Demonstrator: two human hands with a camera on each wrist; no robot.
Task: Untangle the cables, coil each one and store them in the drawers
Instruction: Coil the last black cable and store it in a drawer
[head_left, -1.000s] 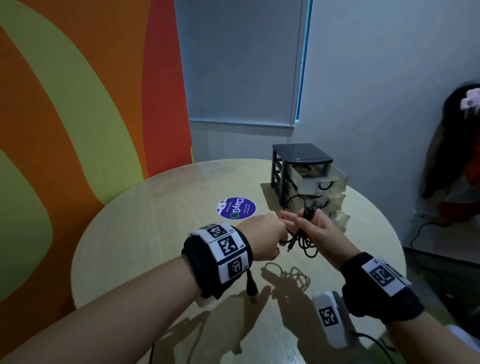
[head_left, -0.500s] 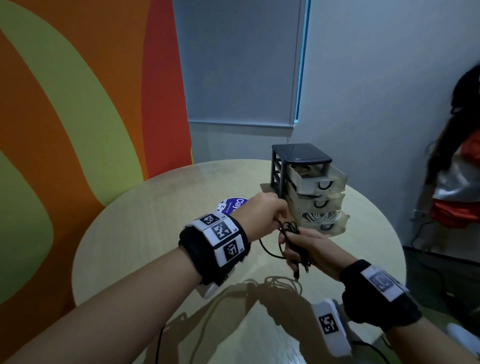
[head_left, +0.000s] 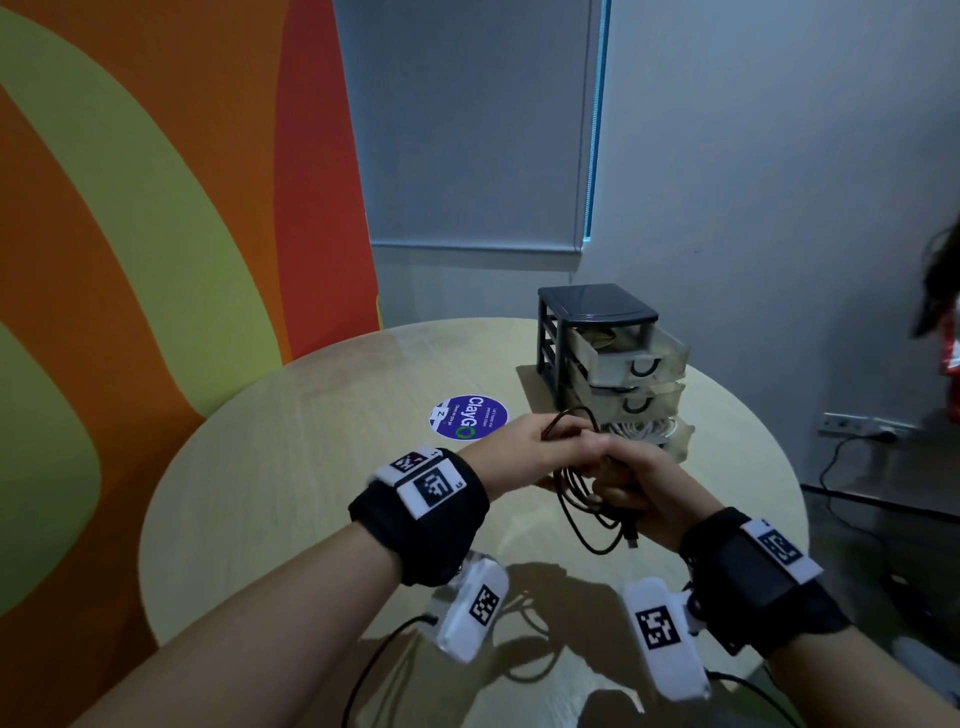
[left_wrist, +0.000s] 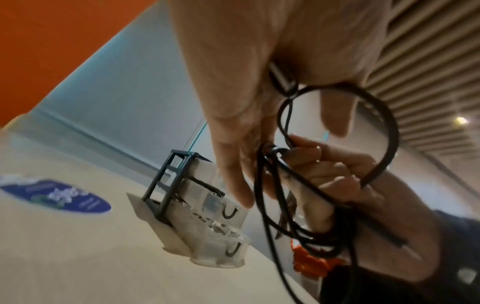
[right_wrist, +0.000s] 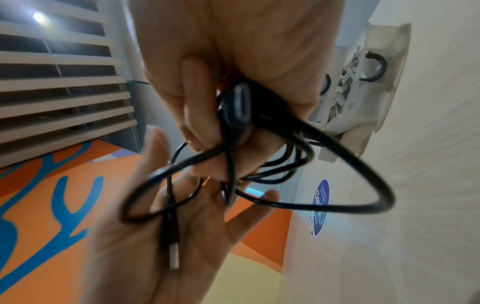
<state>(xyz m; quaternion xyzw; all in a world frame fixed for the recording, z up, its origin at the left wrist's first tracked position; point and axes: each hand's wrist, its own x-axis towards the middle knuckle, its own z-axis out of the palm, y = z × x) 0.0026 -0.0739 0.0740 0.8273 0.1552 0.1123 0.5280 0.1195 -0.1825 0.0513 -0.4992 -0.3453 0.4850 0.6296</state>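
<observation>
Right now both my hands meet over near-right part of round table (head_left: 270, 499), just in front of drawer unit (head_left: 597, 306). Right hand (head_left: 654, 493) curled round bundle of black cable (head_left: 587, 525), loops hanging below fist. Left hand (head_left: 524, 449) fingers mostly straight, thumb and palm pinching cable end (silver plug lies on palm in right wrist view only). Left wrist view alone shows plug (left_wrist: 281, 80) clamped under thumb. All three drawers stand open; white cable (head_left: 636, 430) in bottom one.
</observation>
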